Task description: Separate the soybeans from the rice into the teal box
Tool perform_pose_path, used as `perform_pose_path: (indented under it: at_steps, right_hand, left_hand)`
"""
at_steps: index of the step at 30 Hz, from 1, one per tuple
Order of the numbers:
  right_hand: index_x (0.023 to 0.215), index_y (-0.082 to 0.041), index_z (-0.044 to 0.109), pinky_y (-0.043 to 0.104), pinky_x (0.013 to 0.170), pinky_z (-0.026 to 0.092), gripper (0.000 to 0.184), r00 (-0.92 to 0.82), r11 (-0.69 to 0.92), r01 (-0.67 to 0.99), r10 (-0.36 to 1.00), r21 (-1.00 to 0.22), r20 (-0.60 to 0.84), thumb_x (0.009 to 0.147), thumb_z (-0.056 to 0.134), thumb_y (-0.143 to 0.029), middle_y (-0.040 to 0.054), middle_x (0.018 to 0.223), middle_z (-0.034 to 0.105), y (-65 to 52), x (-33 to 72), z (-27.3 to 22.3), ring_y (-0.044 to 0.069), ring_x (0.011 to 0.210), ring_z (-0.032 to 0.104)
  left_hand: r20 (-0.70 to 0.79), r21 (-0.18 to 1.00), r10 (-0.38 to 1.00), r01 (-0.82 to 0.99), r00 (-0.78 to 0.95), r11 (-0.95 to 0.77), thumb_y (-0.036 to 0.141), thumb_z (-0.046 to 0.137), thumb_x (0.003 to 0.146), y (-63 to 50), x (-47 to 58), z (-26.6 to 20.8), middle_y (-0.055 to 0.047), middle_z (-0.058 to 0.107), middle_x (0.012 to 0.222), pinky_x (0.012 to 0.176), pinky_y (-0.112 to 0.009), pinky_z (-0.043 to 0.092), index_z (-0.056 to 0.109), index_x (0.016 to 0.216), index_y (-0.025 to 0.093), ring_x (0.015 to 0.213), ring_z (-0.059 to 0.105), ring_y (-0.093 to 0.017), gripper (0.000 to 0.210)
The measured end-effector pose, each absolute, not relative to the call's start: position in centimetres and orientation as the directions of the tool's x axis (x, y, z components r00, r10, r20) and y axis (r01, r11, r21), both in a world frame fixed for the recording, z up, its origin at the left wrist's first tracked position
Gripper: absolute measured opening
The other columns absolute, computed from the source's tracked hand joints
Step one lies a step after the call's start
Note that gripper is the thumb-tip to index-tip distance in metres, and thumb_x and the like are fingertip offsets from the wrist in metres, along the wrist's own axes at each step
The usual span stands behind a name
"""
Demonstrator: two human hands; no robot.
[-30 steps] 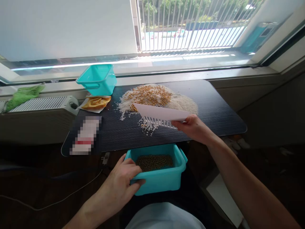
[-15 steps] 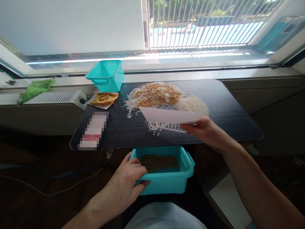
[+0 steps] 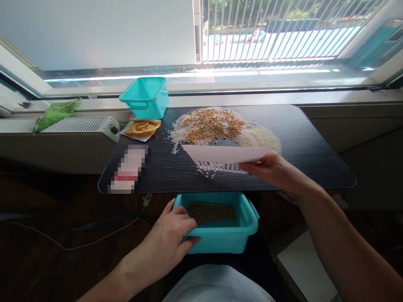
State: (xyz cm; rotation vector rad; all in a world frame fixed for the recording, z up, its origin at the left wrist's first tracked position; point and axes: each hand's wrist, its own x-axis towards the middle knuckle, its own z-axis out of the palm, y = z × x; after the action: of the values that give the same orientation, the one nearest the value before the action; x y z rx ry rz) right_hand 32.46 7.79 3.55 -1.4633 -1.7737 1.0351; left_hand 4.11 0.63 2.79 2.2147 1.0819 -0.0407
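My left hand (image 3: 178, 228) is closed on the near left corner of a turquoise plastic bin (image 3: 217, 241), which sits below the table's front edge. Dried peas or similar round seeds (image 3: 211, 212) cover part of the bin's bottom. In my right hand (image 3: 272, 165) is a white sheet-like scraper with a row of slots (image 3: 223, 154), pinched by its right end and tilted over the table. Behind it lies a heap of white rice (image 3: 260, 136) with yellow-orange peas (image 3: 214, 126) spread over its left and middle. A few loose grains lie below the slotted edge.
A second turquoise bin (image 3: 147, 100) stands at the table's back left, beside a folded yellow cloth (image 3: 143, 126) on white paper. A blurred-out flat object (image 3: 129, 170) lies on the dark table (image 3: 315, 159). A green cloth (image 3: 58, 113) rests on the radiator (image 3: 78, 126); a cable (image 3: 94, 242) hangs at left.
The scraper has tilted slightly, its left end lower, and stays in my right hand. My left hand keeps its hold on the bin. The whole view has shifted a little.
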Motion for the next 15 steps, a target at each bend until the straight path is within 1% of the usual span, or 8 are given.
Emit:
perform_pose_path:
  at_steps: [2, 5, 8, 10, 15]
  right_hand:
    - [0.08, -0.015, 0.075, 0.023, 0.053, 0.043, 0.03, -0.203, 0.085, 0.493, 0.979, -0.866, -0.019, 0.076, 0.062, -0.042, 0.0009, 0.067, 0.067, 7.7, 32.4, 3.5, 0.016, 0.063, 0.058]
    - [0.079, -0.015, 0.074, 0.022, 0.05, 0.042, 0.029, -0.205, 0.103, 0.508, 0.979, -0.855, -0.004, 0.075, 0.062, -0.041, 0.0, 0.062, 0.064, 8.1, 32.3, 3.0, 0.016, 0.062, 0.058]
    - [0.076, -0.015, 0.074, 0.022, 0.05, 0.042, 0.029, -0.201, 0.095, 0.517, 0.98, -0.851, -0.012, 0.075, 0.062, -0.042, -0.0005, 0.059, 0.063, 8.2, 32.3, 2.7, 0.016, 0.061, 0.059]
    - [0.074, -0.016, 0.074, 0.023, 0.052, 0.044, 0.029, -0.205, 0.08, 0.503, 0.978, -0.86, -0.029, 0.075, 0.063, -0.043, -0.0005, 0.061, 0.065, 7.8, 32.4, 3.0, 0.016, 0.062, 0.059]
    - [0.078, -0.017, 0.075, 0.024, 0.055, 0.047, 0.028, -0.169, 0.034, 0.47, 0.984, -0.882, -0.052, 0.076, 0.065, -0.044, 0.0012, 0.069, 0.07, 6.4, 32.6, 4.0, 0.017, 0.065, 0.061]
  left_hand:
    - [-0.299, 0.554, 0.692, 0.71, 0.657, -0.435, 0.015, 0.062, 0.084, 0.6, 4.1, 2.8, 0.0, 0.065, 0.075, 0.114, -0.05, 0.026, 0.058, 0.067, 0.018, 0.091, 0.06, -0.019, 0.017]
    - [-0.293, 0.564, 0.698, 0.707, 0.654, -0.426, 0.013, 0.061, 0.083, 0.6, 4.0, 2.8, 0.001, 0.065, 0.076, 0.116, -0.051, 0.022, 0.059, 0.068, 0.019, 0.093, 0.06, -0.019, 0.016]
    - [-0.285, 0.562, 0.702, 0.707, 0.653, -0.43, 0.012, 0.061, 0.083, 0.5, 4.0, 2.8, 0.001, 0.065, 0.076, 0.116, -0.052, 0.022, 0.059, 0.069, 0.02, 0.093, 0.06, -0.019, 0.016]
    - [-0.293, 0.555, 0.702, 0.713, 0.65, -0.428, 0.013, 0.061, 0.083, 0.5, 4.0, 2.8, 0.0, 0.066, 0.077, 0.116, -0.051, 0.022, 0.059, 0.069, 0.02, 0.093, 0.06, -0.02, 0.016]
    - [-0.308, 0.561, 0.697, 0.715, 0.648, -0.417, 0.014, 0.061, 0.083, 0.6, 4.0, 2.7, -0.001, 0.069, 0.081, 0.116, -0.051, 0.022, 0.06, 0.07, 0.02, 0.095, 0.061, -0.02, 0.014]
